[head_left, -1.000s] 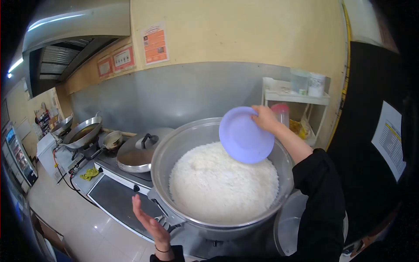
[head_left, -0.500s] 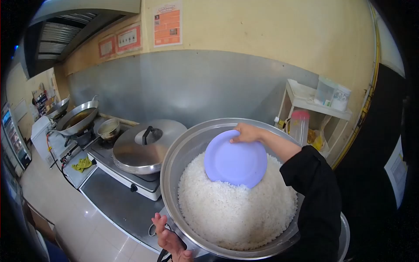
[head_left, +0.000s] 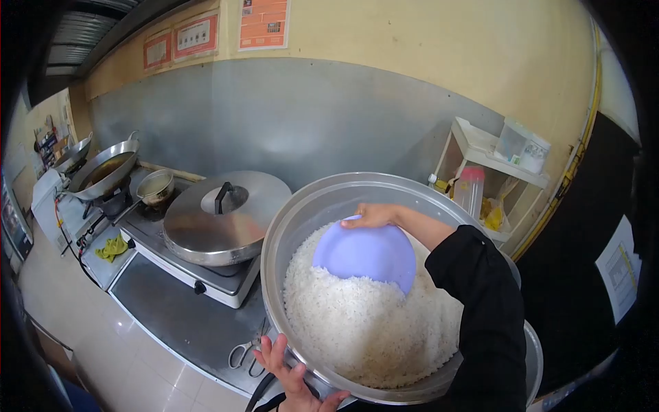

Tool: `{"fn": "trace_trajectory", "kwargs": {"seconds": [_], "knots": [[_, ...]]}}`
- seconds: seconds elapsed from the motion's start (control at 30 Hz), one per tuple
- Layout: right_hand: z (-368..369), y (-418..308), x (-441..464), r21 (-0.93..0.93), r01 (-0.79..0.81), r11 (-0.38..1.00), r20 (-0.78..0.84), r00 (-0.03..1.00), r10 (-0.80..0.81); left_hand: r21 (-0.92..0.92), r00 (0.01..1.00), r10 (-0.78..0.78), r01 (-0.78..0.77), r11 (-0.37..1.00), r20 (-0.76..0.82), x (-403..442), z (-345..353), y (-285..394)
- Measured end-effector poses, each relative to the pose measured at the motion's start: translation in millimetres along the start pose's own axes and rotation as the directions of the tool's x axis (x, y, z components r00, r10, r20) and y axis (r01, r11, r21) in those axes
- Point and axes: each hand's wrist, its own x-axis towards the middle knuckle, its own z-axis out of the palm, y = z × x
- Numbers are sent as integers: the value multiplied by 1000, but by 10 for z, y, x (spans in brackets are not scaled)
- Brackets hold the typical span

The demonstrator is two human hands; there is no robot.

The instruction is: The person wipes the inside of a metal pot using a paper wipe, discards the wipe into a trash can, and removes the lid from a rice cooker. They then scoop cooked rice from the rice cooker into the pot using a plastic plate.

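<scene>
My right hand [head_left: 374, 216] grips the upper rim of a lilac plate [head_left: 365, 250], whose lower edge is sunk in the white rice [head_left: 357, 329]. The rice fills much of a large metal pot [head_left: 276, 275]. Beside the pot's near left rim is my left hand [head_left: 292, 378], its fingers apart and nothing held; whether it touches the rim I cannot tell. Scissors [head_left: 240, 356] lie on the counter just left of that hand.
A lidded pan [head_left: 226, 220] sits on a stove left of the pot. Farther left are a small pot [head_left: 156, 187], a wok [head_left: 106, 172] and a yellow-green cloth [head_left: 112, 248]. A white shelf [head_left: 504, 165] with containers stands behind right.
The plate has moved down and left, from above the rice to partly inside it. My left hand has come lower and nearer the pot's rim. The camera view has shifted.
</scene>
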Motion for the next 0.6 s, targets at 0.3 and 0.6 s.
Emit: {"fn": "trace_trajectory", "kwargs": {"seconds": [0.3,0.6], "knots": [[52,-298,-125,-135,198,971,-47,977,-206,85,977,183,-193,977,112,424,-515,85],[-176,-286,-162,-311,263,913,-151,935,-320,43,568,291,-501,864,770,1837,745,119]]}}
